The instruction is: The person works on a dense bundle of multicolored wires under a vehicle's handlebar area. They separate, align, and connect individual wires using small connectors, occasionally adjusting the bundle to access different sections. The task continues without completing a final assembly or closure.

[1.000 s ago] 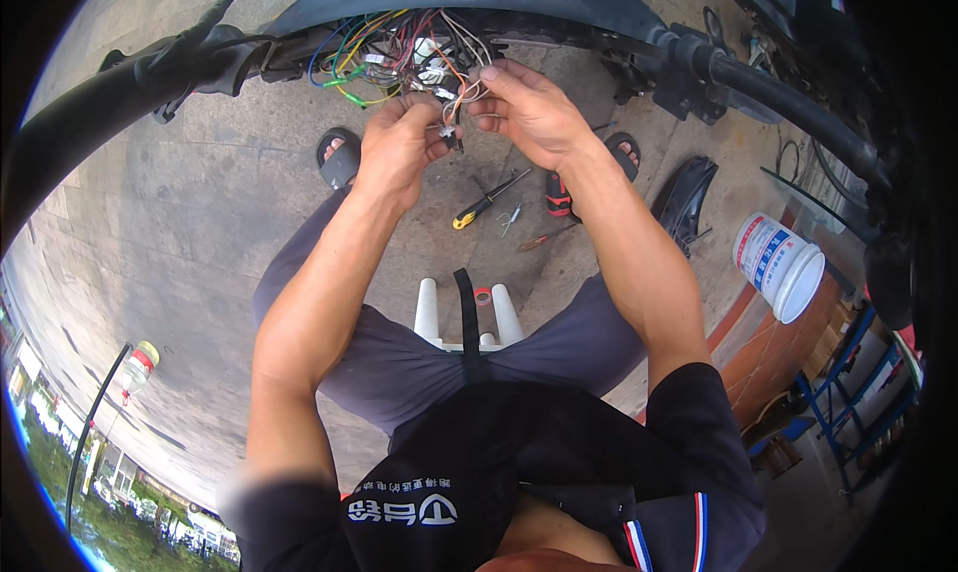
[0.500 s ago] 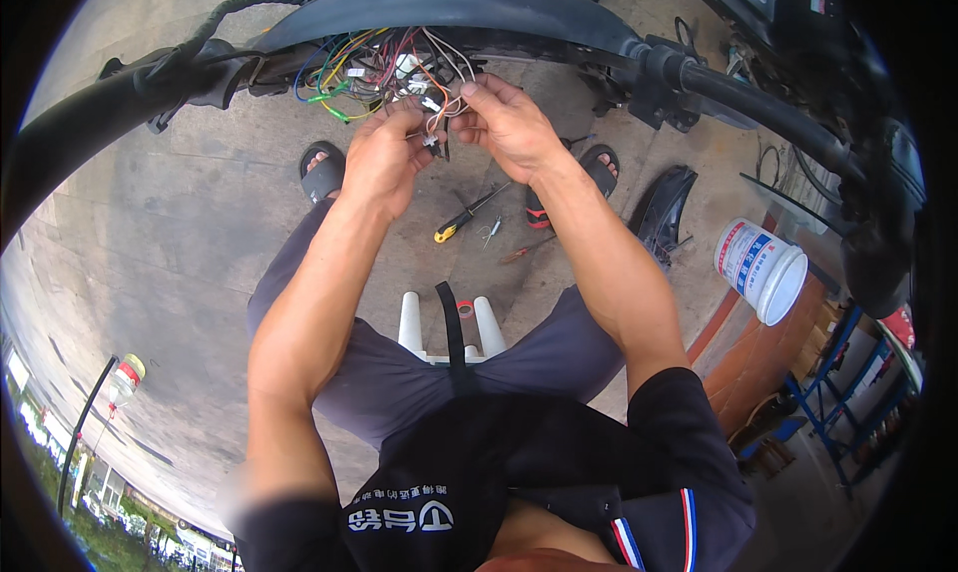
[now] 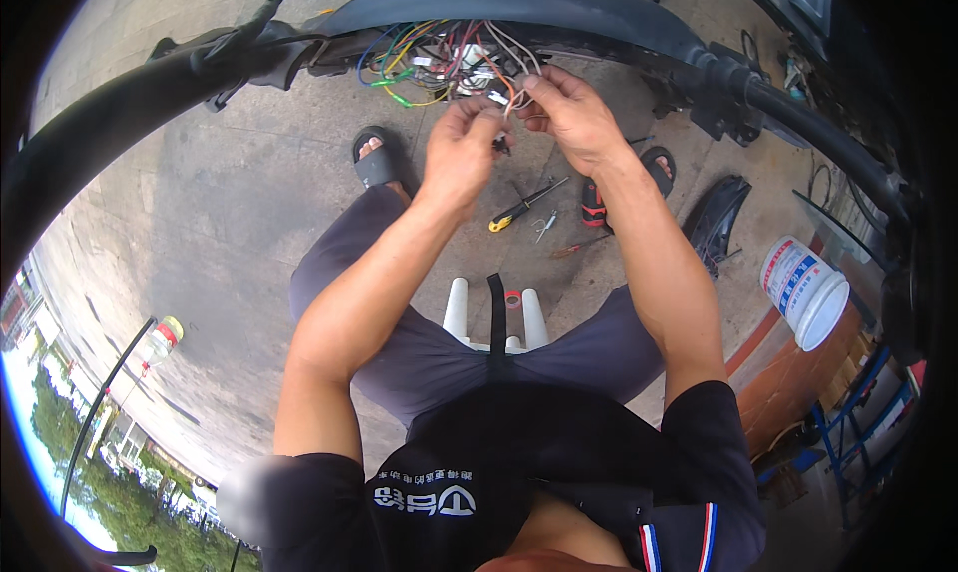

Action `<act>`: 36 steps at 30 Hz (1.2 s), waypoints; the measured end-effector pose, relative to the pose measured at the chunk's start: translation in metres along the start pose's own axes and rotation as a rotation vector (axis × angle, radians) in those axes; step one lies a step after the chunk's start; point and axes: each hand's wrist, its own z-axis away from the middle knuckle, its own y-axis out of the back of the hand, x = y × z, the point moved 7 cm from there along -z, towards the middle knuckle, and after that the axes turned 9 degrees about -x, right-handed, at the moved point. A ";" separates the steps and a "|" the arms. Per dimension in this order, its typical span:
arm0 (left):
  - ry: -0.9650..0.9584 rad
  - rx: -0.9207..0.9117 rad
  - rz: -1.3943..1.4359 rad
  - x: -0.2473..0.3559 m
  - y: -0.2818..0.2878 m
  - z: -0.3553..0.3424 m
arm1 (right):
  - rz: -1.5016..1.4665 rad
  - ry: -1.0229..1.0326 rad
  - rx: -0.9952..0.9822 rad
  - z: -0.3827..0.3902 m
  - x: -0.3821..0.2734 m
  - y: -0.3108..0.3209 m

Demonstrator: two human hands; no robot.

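Observation:
Below a curved dark panel (image 3: 509,3) hangs a tangle of coloured wires (image 3: 444,55) with white tags and connectors. My left hand (image 3: 464,148) is closed on wires at the lower middle of the tangle, with a small dark connector (image 3: 502,146) partly hidden at its fingertips. My right hand (image 3: 571,123), just to the right and slightly higher, pinches pale wires between thumb and fingers. The two hands' fingertips are close together. Exactly which wire ends they grip is too small to make out.
On the paving lie a yellow-black screwdriver (image 3: 509,215), a red-black tool (image 3: 591,205) and a black curved part (image 3: 714,223). A white stool (image 3: 534,317) is between my legs. A white bucket (image 3: 803,292) stands right. Thick dark bars (image 3: 120,123) frame the wires.
The whole view has shifted, so the scene now sits further right than in the earlier frames. Both hands stay at the wires, the left fingers slightly more bunched over the connector.

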 end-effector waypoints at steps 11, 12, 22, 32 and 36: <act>-0.070 -0.023 0.044 0.008 -0.015 0.006 | -0.100 0.048 -0.035 -0.002 0.001 0.002; -0.082 -0.030 0.050 0.009 -0.017 0.006 | -0.105 0.045 -0.030 -0.002 0.001 0.002; 0.045 -0.021 0.178 0.001 -0.010 -0.001 | -0.116 0.026 -0.024 -0.002 0.004 0.002; 0.071 -0.028 0.227 0.000 -0.003 -0.013 | -0.089 -0.001 -0.043 -0.006 -0.001 0.003; 0.077 -0.042 0.250 0.001 -0.003 -0.015 | -0.091 -0.010 -0.060 -0.004 -0.005 0.003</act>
